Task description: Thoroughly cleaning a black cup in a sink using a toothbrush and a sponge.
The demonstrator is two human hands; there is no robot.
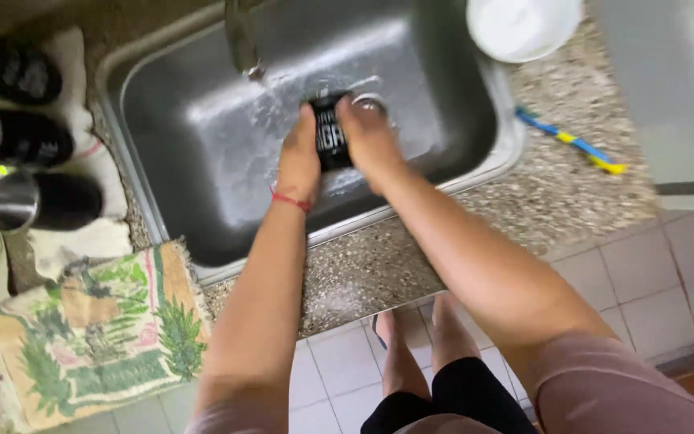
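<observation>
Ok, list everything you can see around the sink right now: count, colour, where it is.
sink: one, grey steel, centre, wet
faucet: one, metal, top rim of the sink, water running
tumbler: one, black with steel rim, in the sink between both hands
bowl: one, white, top right corner of the sink
toothbrush: one, blue and yellow, on the speckled counter to the right
drying tumblers: at least three, black and steel, lying on a white cloth on the left
printed towel: one, green and tan, lower left
left hand: red string at the wrist, gripping the tumbler
right hand: on the tumbler's rim end
feet: two, bare, on the tiled floor
</observation>
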